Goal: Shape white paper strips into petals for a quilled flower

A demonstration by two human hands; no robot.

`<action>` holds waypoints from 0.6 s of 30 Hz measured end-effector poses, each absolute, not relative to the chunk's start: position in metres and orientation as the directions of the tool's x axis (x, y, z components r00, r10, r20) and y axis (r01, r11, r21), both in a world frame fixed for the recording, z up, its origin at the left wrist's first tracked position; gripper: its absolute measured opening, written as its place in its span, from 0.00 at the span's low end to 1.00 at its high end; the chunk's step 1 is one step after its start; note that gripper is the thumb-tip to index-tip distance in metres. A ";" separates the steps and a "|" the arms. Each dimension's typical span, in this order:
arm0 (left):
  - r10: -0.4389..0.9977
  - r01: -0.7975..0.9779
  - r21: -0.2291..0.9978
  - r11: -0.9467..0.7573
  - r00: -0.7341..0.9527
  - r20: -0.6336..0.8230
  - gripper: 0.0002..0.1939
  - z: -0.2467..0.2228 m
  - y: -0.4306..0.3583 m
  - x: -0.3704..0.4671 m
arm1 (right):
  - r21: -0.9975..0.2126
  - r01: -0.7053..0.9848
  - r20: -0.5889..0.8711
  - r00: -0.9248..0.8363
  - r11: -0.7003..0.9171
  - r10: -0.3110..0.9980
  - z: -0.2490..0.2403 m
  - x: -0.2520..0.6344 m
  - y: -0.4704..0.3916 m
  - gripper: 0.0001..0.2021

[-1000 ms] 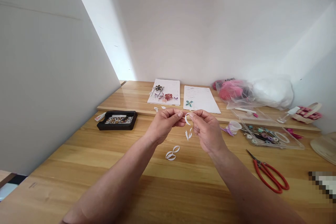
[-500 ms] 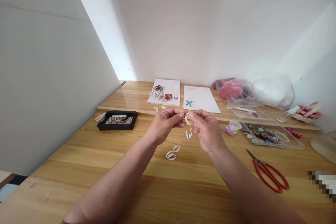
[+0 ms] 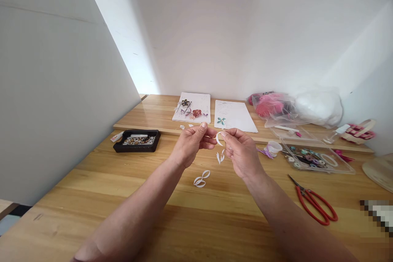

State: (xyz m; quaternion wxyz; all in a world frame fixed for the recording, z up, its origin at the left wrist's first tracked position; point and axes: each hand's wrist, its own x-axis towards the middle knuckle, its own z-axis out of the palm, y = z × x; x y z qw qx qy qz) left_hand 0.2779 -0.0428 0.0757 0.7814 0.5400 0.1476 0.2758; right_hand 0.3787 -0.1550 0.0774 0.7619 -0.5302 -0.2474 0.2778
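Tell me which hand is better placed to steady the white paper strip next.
Likely the right hand: it pinches the white paper strip, while the left hand has its thumb raised.

A curled strip (image 3: pixel 218 140) and the cut loops (image 3: pixel 201 179) look like thin, matt white paper; the table (image 3: pixel 123 190) is smooth, grained wood with a soft sheen. The scissors (image 3: pixel 303 191) pair dark metal blades with smooth red plastic-looking handles. The tray (image 3: pixel 138 148) looks like matt black plastic, the box (image 3: pixel 342 168) clear, glossy plastic, the bag (image 3: pixel 284 118) thin, crinkled, shiny film.
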 end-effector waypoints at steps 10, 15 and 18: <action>0.552 -0.289 0.907 0.305 0.830 0.079 0.16 0.076 -0.045 0.277 | -0.948 -0.152 0.085 0.724 0.279 0.685 0.077 0.379 -0.155 0.14; 0.556 -0.291 0.913 0.284 0.826 0.090 0.16 0.076 -0.046 0.276 | -0.946 -0.158 0.083 0.725 0.282 0.683 0.076 0.379 -0.154 0.14; 0.558 -0.284 0.922 0.263 0.825 0.095 0.16 0.076 -0.046 0.276 | -0.944 -0.161 0.086 0.723 0.288 0.686 0.076 0.379 -0.154 0.15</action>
